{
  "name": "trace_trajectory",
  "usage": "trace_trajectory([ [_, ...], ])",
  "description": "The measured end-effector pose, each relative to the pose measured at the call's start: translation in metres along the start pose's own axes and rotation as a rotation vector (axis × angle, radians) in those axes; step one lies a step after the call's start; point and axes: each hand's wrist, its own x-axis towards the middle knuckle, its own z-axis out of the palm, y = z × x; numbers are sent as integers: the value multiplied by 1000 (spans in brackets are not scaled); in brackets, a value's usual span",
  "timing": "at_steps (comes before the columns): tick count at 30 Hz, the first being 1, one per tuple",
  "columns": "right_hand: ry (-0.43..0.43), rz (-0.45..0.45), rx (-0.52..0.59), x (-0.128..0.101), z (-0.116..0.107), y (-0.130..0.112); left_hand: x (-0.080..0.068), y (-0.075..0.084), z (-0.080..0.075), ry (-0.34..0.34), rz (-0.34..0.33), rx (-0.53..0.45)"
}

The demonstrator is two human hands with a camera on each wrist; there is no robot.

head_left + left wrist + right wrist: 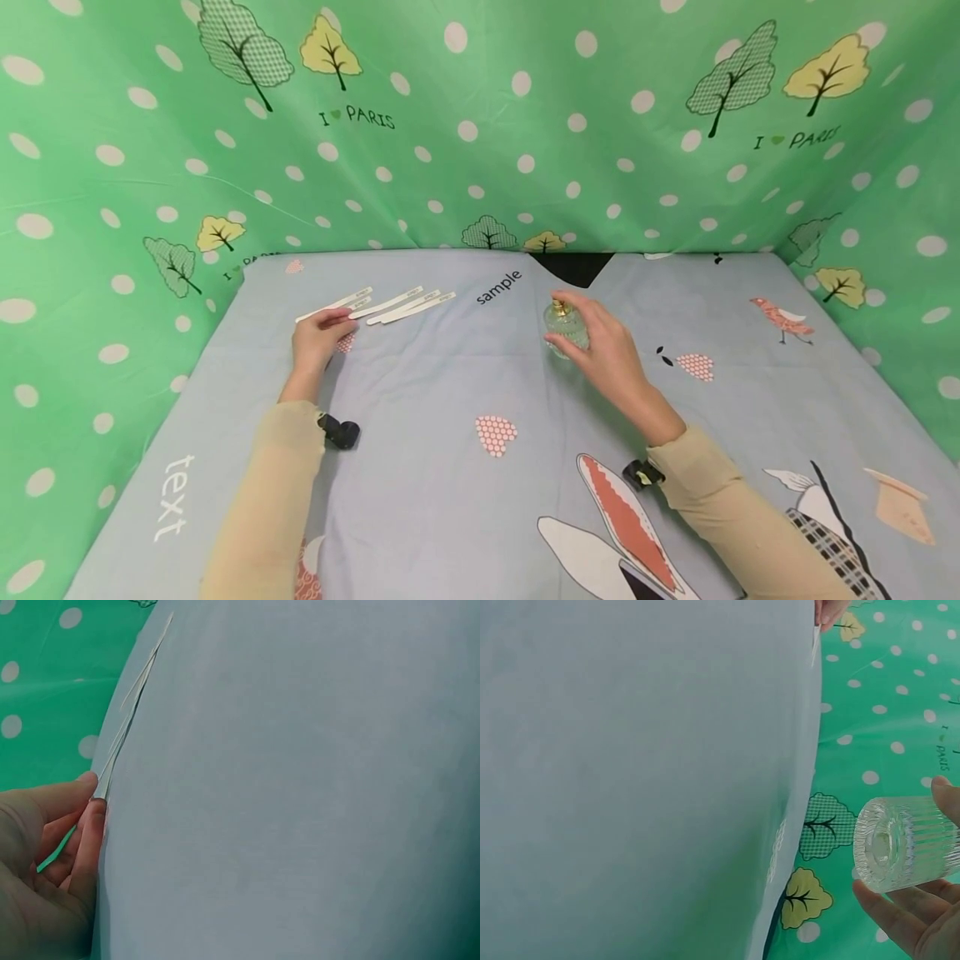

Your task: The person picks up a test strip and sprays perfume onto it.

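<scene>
Tablecloth [450, 392]: left hand [318, 337] pinches strip [333, 304]; right hand [603, 342] clasps bottle [904, 844], ribbed underneath.

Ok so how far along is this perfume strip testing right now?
Early on. Laid out: several white paper strips on the table. In hand: the left hand pinches one strip's end, and the right hand grips the glass perfume bottle. No strip is near the nozzle yet.

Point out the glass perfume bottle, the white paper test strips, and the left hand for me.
glass perfume bottle [904, 841], right wrist view, on its ribbed glass side.
white paper test strips [408, 303], head view, on the middle of the fanned strips.
left hand [321, 333], head view, on the back of the hand.
</scene>
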Motion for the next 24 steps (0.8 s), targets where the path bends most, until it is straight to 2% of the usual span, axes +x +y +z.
trace_trajectory([
  [24, 9, -1, 2, 0, -1, -1, 3, 0, 5, 31, -66, -12],
])
